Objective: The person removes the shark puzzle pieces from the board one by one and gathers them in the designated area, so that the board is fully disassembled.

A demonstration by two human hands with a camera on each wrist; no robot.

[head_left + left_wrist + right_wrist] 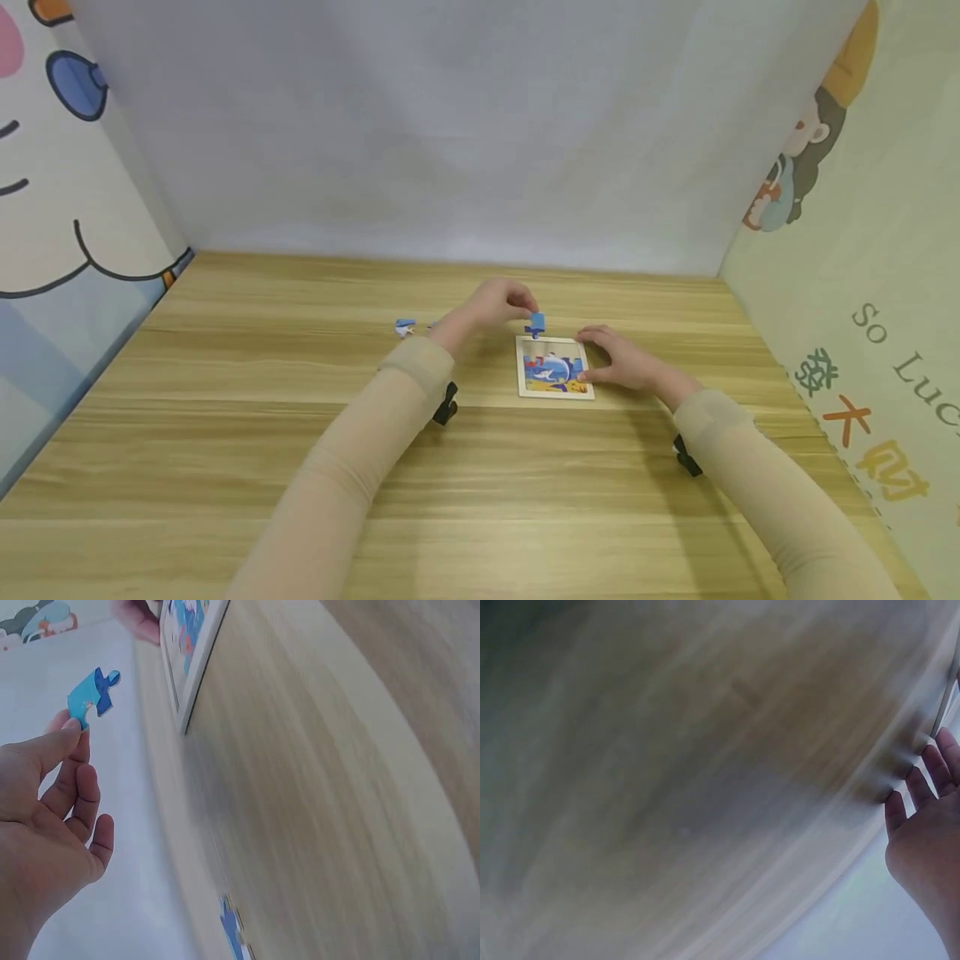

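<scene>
My left hand (504,303) pinches a blue jigsaw piece (536,323) between thumb and fingertip, just above the far left edge of the puzzle board. In the left wrist view that piece (94,691) has a light blue part and a darker blue knob, and the other fingers curl loosely below. The square puzzle board (556,395) has a pale frame and a picture with a white sea animal; bare backing shows along its far side. Spread along the board's right side, my right hand (621,360) touches it with thumb and fingers. The right wrist view (922,817) shows those fingers fairly straight.
A loose puzzle piece (404,327) lies on the wooden table (300,333), left of the board. Another piece (431,325) is mostly hidden behind the left wrist. A pale curtain (450,167) closes off the back, with printed panels at both sides.
</scene>
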